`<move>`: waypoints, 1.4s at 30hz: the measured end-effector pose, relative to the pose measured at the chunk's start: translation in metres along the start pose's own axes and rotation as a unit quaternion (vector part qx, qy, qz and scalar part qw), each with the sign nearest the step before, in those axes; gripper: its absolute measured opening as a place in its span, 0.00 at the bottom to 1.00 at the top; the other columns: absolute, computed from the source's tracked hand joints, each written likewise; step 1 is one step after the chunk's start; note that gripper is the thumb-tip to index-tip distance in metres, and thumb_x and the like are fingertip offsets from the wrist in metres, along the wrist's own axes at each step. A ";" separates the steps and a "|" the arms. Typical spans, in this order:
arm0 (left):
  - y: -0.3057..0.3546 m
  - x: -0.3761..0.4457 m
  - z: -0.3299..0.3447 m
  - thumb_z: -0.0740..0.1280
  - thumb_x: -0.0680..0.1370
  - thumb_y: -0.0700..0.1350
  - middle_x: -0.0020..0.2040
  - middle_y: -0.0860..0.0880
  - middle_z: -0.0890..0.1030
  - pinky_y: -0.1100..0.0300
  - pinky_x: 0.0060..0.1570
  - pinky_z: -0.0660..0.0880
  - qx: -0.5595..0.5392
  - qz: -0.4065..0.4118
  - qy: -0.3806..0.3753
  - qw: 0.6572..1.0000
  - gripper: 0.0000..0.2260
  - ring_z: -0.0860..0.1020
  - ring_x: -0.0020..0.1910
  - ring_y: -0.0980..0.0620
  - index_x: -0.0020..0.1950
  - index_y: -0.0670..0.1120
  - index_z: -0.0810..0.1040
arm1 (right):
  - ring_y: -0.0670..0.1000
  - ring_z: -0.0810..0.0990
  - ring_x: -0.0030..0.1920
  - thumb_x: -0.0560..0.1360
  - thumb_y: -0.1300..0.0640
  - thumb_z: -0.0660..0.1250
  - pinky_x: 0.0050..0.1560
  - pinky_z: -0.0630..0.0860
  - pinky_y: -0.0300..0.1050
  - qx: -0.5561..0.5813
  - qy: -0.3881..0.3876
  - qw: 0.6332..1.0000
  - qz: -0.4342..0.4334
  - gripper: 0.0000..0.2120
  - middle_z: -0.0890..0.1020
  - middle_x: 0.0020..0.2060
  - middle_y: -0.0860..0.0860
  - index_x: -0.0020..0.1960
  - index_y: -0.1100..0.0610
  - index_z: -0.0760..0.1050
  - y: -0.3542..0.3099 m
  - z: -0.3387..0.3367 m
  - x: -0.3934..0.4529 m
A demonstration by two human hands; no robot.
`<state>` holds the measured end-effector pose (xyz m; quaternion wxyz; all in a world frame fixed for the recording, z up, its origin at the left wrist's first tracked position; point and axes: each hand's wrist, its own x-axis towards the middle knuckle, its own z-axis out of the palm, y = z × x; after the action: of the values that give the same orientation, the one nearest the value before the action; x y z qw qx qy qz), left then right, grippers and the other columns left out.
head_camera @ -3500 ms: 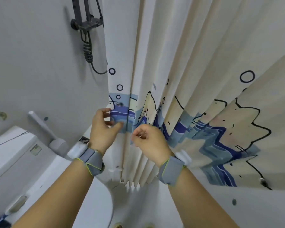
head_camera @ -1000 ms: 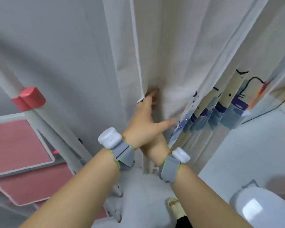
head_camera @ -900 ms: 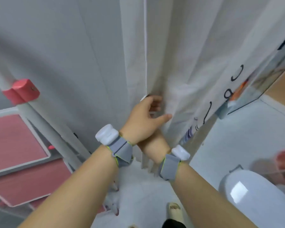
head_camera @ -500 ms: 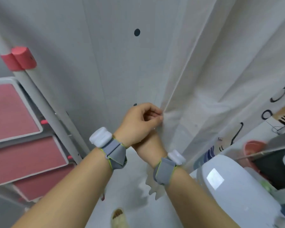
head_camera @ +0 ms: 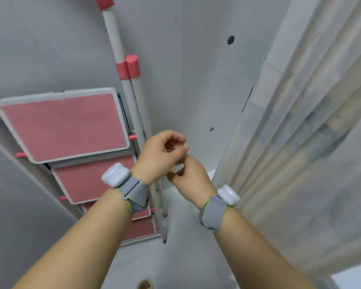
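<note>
Cream curtain (head_camera: pixel 300 142) is hung at the right, apart from both hands; the left hand (head_camera: pixel 163 155) is curled closed, empty, and the right hand (head_camera: pixel 191 179), just below it, is curled likewise.

Both bare forearms reach forward and converge, the left grip (head_camera: pixel 162 155) with fingers curled toward the thumb, just above and overlapping the right grip (head_camera: pixel 193 180), whose fingertips lie hidden behind it.

Left hand (head_camera: pixel 162 156) and right hand (head_camera: pixel 191 180), fingers curled, hover close together between folded pink stepladder (head_camera: pixel 67 126) and bunched curtain (head_camera: pixel 300 147).
</note>
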<state>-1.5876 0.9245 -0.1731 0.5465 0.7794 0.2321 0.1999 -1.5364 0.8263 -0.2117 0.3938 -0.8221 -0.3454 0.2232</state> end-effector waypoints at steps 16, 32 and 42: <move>-0.083 0.003 -0.229 0.70 0.70 0.45 0.71 0.42 0.62 0.45 0.68 0.63 0.378 0.035 0.151 0.912 0.28 0.61 0.71 0.42 0.69 0.45 0.68 | 0.53 0.72 0.61 0.71 0.59 0.67 0.61 0.70 0.44 -0.135 0.043 0.978 -0.155 0.24 0.71 0.62 0.53 0.66 0.57 0.70 -0.129 0.148 0.087; -0.086 0.083 -0.226 0.69 0.66 0.62 0.71 0.47 0.64 0.38 0.72 0.47 0.546 0.080 0.115 0.826 0.45 0.59 0.72 0.45 0.77 0.48 0.55 | 0.54 0.76 0.55 0.69 0.61 0.67 0.57 0.74 0.48 -0.093 0.142 0.980 -0.104 0.19 0.74 0.55 0.53 0.59 0.59 0.73 -0.130 0.135 0.119; -0.074 0.105 -0.217 0.61 0.64 0.73 0.57 0.47 0.74 0.39 0.72 0.47 0.508 0.011 0.174 0.843 0.34 0.67 0.63 0.44 0.57 0.49 0.70 | 0.52 0.74 0.51 0.69 0.62 0.66 0.52 0.72 0.44 -0.059 0.164 0.981 -0.080 0.16 0.73 0.53 0.52 0.56 0.59 0.71 -0.093 0.113 0.100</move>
<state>-1.6349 1.1719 -0.1671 0.0222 0.9030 0.3838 0.1917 -1.5789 0.9987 -0.2134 0.4130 -0.8388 -0.3534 0.0321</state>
